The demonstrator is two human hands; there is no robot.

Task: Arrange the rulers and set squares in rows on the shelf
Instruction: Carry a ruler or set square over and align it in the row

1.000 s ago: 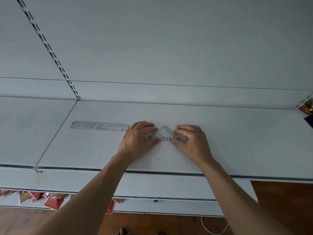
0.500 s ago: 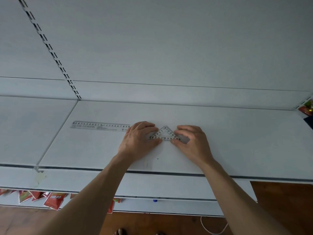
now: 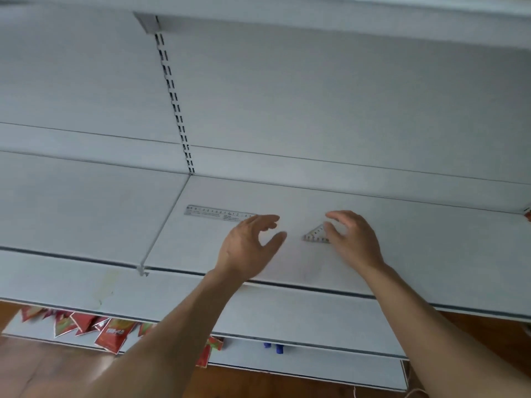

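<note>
Ahead, I am looking at a white metal shelf (image 3: 431, 239) with a white back panel and a slotted upright (image 3: 175, 104) running down to its far edge. Below, red packets (image 3: 112, 334) are lying on a lower shelf (image 3: 316, 320) above a wooden floor (image 3: 43, 366).

The ruler (image 3: 218, 214) is lying flat toward the left. The set square (image 3: 316, 235) is lying flat to its right, well apart from it.

My left hand (image 3: 250, 245) is hovering over the ruler's right end, its fingers spread and loosely curved, holding nothing. My right hand (image 3: 353, 239) is arching over the set square's right part with relaxed fingers. I cannot tell whether it is touching it.
</note>
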